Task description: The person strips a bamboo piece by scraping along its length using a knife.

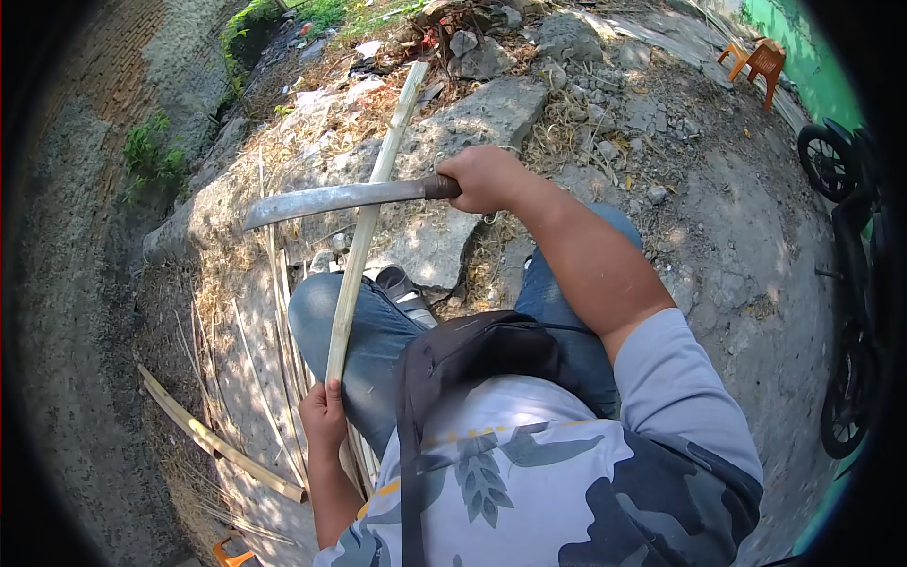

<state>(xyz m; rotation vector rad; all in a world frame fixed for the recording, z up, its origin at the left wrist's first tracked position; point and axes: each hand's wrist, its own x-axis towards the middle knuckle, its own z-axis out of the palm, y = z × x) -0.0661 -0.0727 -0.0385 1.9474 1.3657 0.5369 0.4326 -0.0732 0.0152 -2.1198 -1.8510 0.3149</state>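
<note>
My right hand [487, 180] is wrapped round the dark handle of a machete [331, 199], whose long blade points left. The blade lies across the upper half of a pale split bamboo strip [351, 274]; whether they touch I cannot tell. Down by my left knee, my left hand [324, 416] grips the strip's near end, thumb on top. From there the strip rises past my knee toward the broken concrete slab [496, 118], its far end near the rubble.
Thin bamboo strips [248, 354] and a thicker curved bamboo piece [222, 439] lie on the ground at left. A brick wall [104, 85] runs along the left side. Orange plastic chairs [765, 64] and a motorcycle [850, 255] stand at right. Rocks [484, 59] lie ahead.
</note>
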